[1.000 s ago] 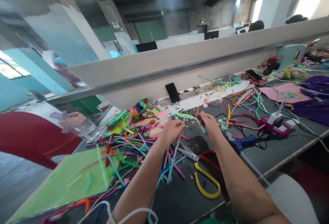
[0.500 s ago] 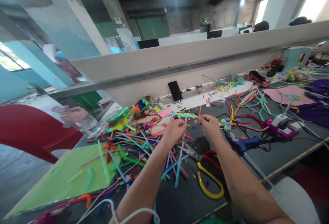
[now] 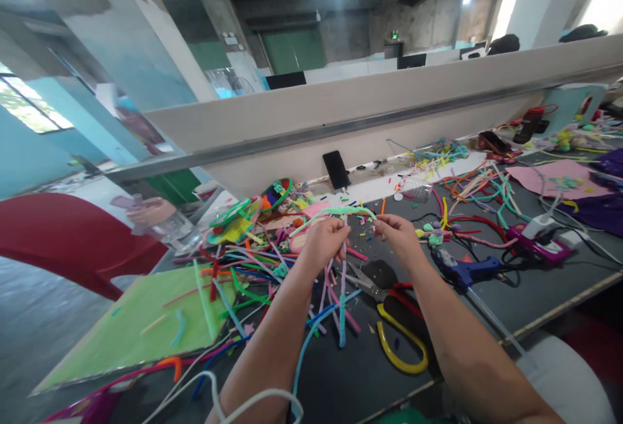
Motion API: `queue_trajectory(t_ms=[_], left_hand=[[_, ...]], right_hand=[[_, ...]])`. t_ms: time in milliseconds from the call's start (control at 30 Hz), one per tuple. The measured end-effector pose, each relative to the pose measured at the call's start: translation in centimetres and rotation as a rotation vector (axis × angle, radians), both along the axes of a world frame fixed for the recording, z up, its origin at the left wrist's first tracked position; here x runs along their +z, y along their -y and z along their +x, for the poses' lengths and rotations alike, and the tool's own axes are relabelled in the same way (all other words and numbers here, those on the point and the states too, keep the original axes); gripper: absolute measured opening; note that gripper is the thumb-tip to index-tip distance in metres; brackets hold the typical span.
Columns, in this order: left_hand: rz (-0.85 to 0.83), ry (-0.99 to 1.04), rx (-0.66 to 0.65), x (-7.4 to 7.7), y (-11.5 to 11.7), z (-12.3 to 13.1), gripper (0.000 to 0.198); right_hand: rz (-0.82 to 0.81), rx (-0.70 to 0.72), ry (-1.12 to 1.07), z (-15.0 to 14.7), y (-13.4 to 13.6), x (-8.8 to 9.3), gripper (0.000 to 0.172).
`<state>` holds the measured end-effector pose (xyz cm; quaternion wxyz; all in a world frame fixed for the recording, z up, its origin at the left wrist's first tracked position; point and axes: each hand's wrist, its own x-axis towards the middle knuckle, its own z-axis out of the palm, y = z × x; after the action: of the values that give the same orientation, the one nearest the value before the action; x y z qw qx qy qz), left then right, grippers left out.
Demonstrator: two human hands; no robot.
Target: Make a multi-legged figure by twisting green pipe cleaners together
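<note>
Two hands work beyond one pair of scissors (image 3: 381,294): the left hand (image 3: 327,242) up and to the left of it, the right hand (image 3: 396,236) almost straight above its pivot. Right of the scissors lie one blue glue gun (image 3: 470,271) and, farther off, one magenta power strip (image 3: 540,245); far beyond them, one black phone (image 3: 335,169) leans on the partition. Well to the left is one green sheet (image 3: 131,346); nearer, a heap of coloured stems (image 3: 263,261) is too tangled to count. The one pale green stem (image 3: 353,211) stands in the air beyond the scissors, fuzzy, bowed into a shallow arch, thicker along the middle and thin towards its left end. The right fingertips are pinched together on its right end; the left ones close on one lilac stem (image 3: 344,274), its lower part light blue, hanging towards the table.
</note>
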<state>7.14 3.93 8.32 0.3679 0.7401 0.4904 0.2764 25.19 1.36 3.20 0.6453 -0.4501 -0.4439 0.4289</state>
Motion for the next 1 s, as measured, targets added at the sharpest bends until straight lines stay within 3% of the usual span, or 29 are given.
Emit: queue_trajectory(t_ms=[233, 367, 500, 867, 1000], left_hand=[[-0.064, 0.106, 0.007, 0.6, -0.1, -0.4, 0.029], [-0.075, 0.166, 0.066, 0.9, -0.3, -0.3, 0.029], [-0.059, 0.176, 0.109, 1.0, -0.3, -0.3, 0.029], [-0.073, 0.186, 0.090, 0.8, -0.3, -0.1, 0.028], [-0.064, 0.221, 0.144, 0.8, -0.6, -0.4, 0.027]], right_hand=[[0.044, -0.024, -0.270, 0.0, -0.6, -0.7, 0.030], [-0.037, 0.007, -0.412, -0.4, -0.8, -1.2, 0.028], [-0.038, 0.115, -0.450, -1.3, -0.8, -1.5, 0.026], [-0.076, 0.196, -0.453, -2.4, -0.7, -1.8, 0.026], [-0.135, 0.322, -0.516, -3.3, -0.3, -2.0, 0.027]])
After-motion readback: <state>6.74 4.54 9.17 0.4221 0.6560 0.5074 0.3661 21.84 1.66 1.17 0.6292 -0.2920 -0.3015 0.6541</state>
